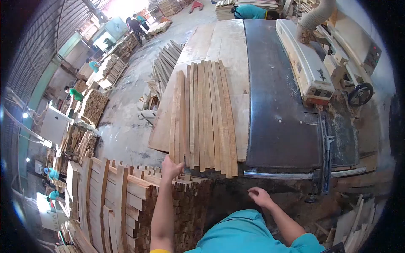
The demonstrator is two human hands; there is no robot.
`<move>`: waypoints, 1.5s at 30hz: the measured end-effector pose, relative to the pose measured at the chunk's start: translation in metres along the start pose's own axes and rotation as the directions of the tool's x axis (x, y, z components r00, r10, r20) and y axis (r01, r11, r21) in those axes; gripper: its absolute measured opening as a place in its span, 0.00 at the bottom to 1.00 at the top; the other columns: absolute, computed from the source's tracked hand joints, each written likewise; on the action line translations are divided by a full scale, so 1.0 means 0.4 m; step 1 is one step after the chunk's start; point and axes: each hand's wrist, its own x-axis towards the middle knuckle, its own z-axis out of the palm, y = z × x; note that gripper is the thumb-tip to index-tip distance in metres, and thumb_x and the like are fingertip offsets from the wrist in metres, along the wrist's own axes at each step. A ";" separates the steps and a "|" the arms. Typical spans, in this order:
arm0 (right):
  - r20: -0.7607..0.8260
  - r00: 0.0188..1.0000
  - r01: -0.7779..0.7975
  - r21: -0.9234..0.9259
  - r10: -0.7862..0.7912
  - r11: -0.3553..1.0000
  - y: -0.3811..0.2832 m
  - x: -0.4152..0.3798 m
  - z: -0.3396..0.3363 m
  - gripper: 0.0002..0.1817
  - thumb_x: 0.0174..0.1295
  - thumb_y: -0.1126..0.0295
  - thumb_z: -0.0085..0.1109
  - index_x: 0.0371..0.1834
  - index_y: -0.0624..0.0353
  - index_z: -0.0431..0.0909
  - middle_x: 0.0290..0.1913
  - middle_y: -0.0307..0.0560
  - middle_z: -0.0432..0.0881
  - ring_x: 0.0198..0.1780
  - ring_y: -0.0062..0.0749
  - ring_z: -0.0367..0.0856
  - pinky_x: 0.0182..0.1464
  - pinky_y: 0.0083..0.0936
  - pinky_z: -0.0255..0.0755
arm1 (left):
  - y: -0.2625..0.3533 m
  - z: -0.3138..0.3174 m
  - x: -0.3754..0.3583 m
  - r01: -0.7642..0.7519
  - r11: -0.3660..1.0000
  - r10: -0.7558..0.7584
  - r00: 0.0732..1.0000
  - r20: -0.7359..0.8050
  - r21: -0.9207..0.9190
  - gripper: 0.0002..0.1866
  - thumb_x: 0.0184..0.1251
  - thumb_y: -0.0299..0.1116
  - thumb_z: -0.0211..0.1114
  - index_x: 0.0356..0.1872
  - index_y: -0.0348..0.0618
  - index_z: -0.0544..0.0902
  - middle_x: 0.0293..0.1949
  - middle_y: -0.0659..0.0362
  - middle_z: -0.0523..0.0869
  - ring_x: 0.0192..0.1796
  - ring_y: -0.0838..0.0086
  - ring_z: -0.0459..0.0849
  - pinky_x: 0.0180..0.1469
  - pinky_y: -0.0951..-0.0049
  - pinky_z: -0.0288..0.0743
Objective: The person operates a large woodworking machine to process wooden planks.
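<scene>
Long wooden strips [206,114] lie side by side on a pale plywood tabletop [242,114], their near ends jutting past its front edge. My left hand [172,168] is closed around the near end of the leftmost strips [179,118], which sit slightly apart from the others. My right hand [260,197] hangs in front of the machine's dark metal table [280,143], below the metal rail [278,174]. Its fingers are bent and touch no wood; whether they hold anything small is hard to make out.
A tall stack of cut wood [177,211] stands close at the left. The saw machine's housing [310,63] and handwheel [360,94] are at the right. A co-worker [253,12] bends beyond the table. Scrap strips [164,63] lie on the floor.
</scene>
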 end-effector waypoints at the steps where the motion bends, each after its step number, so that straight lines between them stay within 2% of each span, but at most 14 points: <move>1: -0.072 0.997 0.013 0.055 -0.009 0.998 -0.005 0.021 0.008 0.18 0.69 0.62 0.65 0.58 0.61 0.83 0.46 0.49 0.89 0.48 0.34 0.87 0.54 0.34 0.80 | 0.011 0.003 0.026 -0.004 0.994 0.007 1.000 -0.019 0.112 0.36 0.59 0.46 0.78 0.58 0.28 0.74 0.49 0.41 0.86 0.55 0.48 0.85 0.60 0.56 0.79; 4: -0.238 0.963 0.150 0.072 -0.129 0.986 -0.124 0.078 0.046 0.22 0.70 0.60 0.65 0.62 0.62 0.78 0.45 0.52 0.88 0.48 0.36 0.88 0.53 0.31 0.80 | 0.044 0.041 0.051 0.075 0.934 -0.064 0.997 0.043 -0.348 0.35 0.60 0.45 0.78 0.59 0.28 0.75 0.50 0.39 0.86 0.57 0.44 0.84 0.63 0.53 0.77; 8: -0.349 0.925 0.154 -0.011 -0.148 0.988 -0.206 0.160 0.161 0.28 0.71 0.58 0.65 0.68 0.60 0.71 0.43 0.51 0.86 0.46 0.36 0.87 0.51 0.33 0.79 | -0.057 0.125 0.092 0.006 0.879 0.015 0.999 0.040 -0.477 0.33 0.63 0.44 0.75 0.60 0.29 0.76 0.52 0.38 0.85 0.60 0.45 0.82 0.63 0.51 0.76; 11: -0.415 0.910 0.130 0.220 -0.028 0.967 -0.229 0.217 0.213 0.28 0.73 0.56 0.64 0.66 0.60 0.65 0.53 0.51 0.83 0.56 0.36 0.82 0.61 0.35 0.74 | -0.079 0.130 0.115 -0.195 0.964 0.171 0.975 -0.143 -0.179 0.31 0.68 0.42 0.71 0.63 0.31 0.75 0.54 0.39 0.84 0.59 0.42 0.82 0.62 0.50 0.76; 14: -0.421 0.907 0.084 0.146 -0.015 0.986 -0.215 0.216 0.208 0.28 0.73 0.55 0.63 0.65 0.60 0.67 0.52 0.49 0.82 0.56 0.35 0.81 0.60 0.34 0.75 | -0.043 0.124 0.096 -0.045 0.997 0.040 0.996 -0.079 -0.062 0.33 0.69 0.43 0.70 0.68 0.33 0.72 0.63 0.40 0.78 0.62 0.41 0.78 0.63 0.50 0.74; 20: -0.423 0.905 0.196 0.330 -0.041 0.923 -0.044 0.155 0.131 0.23 0.79 0.53 0.52 0.66 0.59 0.74 0.46 0.49 0.86 0.37 0.28 0.82 0.46 0.31 0.79 | -0.013 0.153 0.034 -0.044 0.999 0.043 0.988 -0.146 -0.003 0.39 0.74 0.54 0.62 0.76 0.39 0.65 0.75 0.43 0.62 0.72 0.42 0.64 0.73 0.42 0.58; 22: -0.136 0.989 0.103 0.915 0.058 0.390 -0.087 0.026 0.109 0.26 0.81 0.50 0.43 0.69 0.58 0.73 0.55 0.53 0.86 0.41 0.33 0.83 0.47 0.35 0.78 | 0.006 0.150 0.017 -0.060 0.996 0.050 0.984 -0.171 -0.058 0.38 0.74 0.52 0.62 0.75 0.38 0.66 0.74 0.43 0.65 0.74 0.43 0.62 0.74 0.42 0.55; 28: -0.187 0.974 0.176 0.979 0.125 0.099 -0.037 -0.228 0.193 0.33 0.79 0.42 0.43 0.69 0.61 0.74 0.55 0.58 0.83 0.39 0.36 0.78 0.47 0.37 0.76 | 0.148 0.121 -0.102 -0.316 0.845 0.187 0.930 -0.315 -0.431 0.22 0.70 0.39 0.66 0.59 0.35 0.79 0.63 0.42 0.78 0.69 0.47 0.69 0.72 0.50 0.60; 29: -0.180 0.975 0.181 0.983 0.127 0.007 -0.024 -0.263 0.216 0.34 0.79 0.42 0.43 0.70 0.61 0.73 0.56 0.59 0.82 0.39 0.37 0.77 0.47 0.38 0.75 | 0.183 0.168 -0.127 -0.414 0.740 0.208 0.890 -0.405 -0.530 0.14 0.69 0.34 0.66 0.50 0.35 0.82 0.50 0.44 0.86 0.57 0.51 0.83 0.62 0.55 0.73; 31: -0.212 0.968 0.217 0.976 0.138 -0.028 -0.017 -0.324 0.250 0.34 0.79 0.42 0.42 0.71 0.61 0.72 0.57 0.59 0.82 0.39 0.36 0.77 0.47 0.38 0.75 | 0.257 0.175 -0.231 -0.292 0.659 0.324 0.942 -0.088 -0.693 0.12 0.70 0.32 0.65 0.47 0.35 0.84 0.39 0.46 0.89 0.42 0.57 0.89 0.47 0.61 0.81; 37: -0.293 0.948 0.271 0.948 0.125 0.167 -0.116 -0.342 0.224 0.34 0.81 0.42 0.39 0.74 0.59 0.70 0.60 0.55 0.84 0.47 0.32 0.83 0.53 0.35 0.78 | 0.324 0.396 -0.427 -0.080 0.606 0.579 0.727 0.370 -0.792 0.18 0.76 0.36 0.64 0.59 0.37 0.79 0.35 0.56 0.87 0.35 0.75 0.85 0.40 0.69 0.82; 39: -0.252 0.967 0.230 0.930 0.044 0.288 -0.163 -0.331 0.202 0.37 0.80 0.38 0.38 0.73 0.59 0.71 0.65 0.53 0.82 0.53 0.35 0.84 0.57 0.36 0.78 | 0.354 0.399 -0.476 0.440 0.371 0.512 0.638 0.576 -0.818 0.20 0.79 0.36 0.62 0.65 0.40 0.74 0.34 0.60 0.84 0.34 0.75 0.84 0.38 0.74 0.79; 42: -0.260 0.966 0.238 0.862 -0.014 0.448 -0.187 -0.307 0.166 0.38 0.80 0.37 0.36 0.75 0.58 0.70 0.66 0.52 0.81 0.55 0.36 0.83 0.59 0.35 0.77 | 0.397 0.347 -0.505 0.019 0.392 0.605 0.748 0.273 -0.920 0.19 0.80 0.33 0.60 0.65 0.38 0.72 0.32 0.65 0.79 0.30 0.82 0.77 0.30 0.79 0.71; 45: -0.318 0.943 0.308 0.726 -0.097 0.614 -0.183 -0.322 0.129 0.38 0.80 0.37 0.34 0.75 0.58 0.69 0.66 0.49 0.80 0.58 0.34 0.82 0.60 0.34 0.76 | 0.448 0.251 -0.531 0.054 0.466 0.543 0.770 0.334 -0.883 0.22 0.79 0.31 0.61 0.68 0.35 0.70 0.30 0.66 0.78 0.29 0.85 0.74 0.29 0.80 0.68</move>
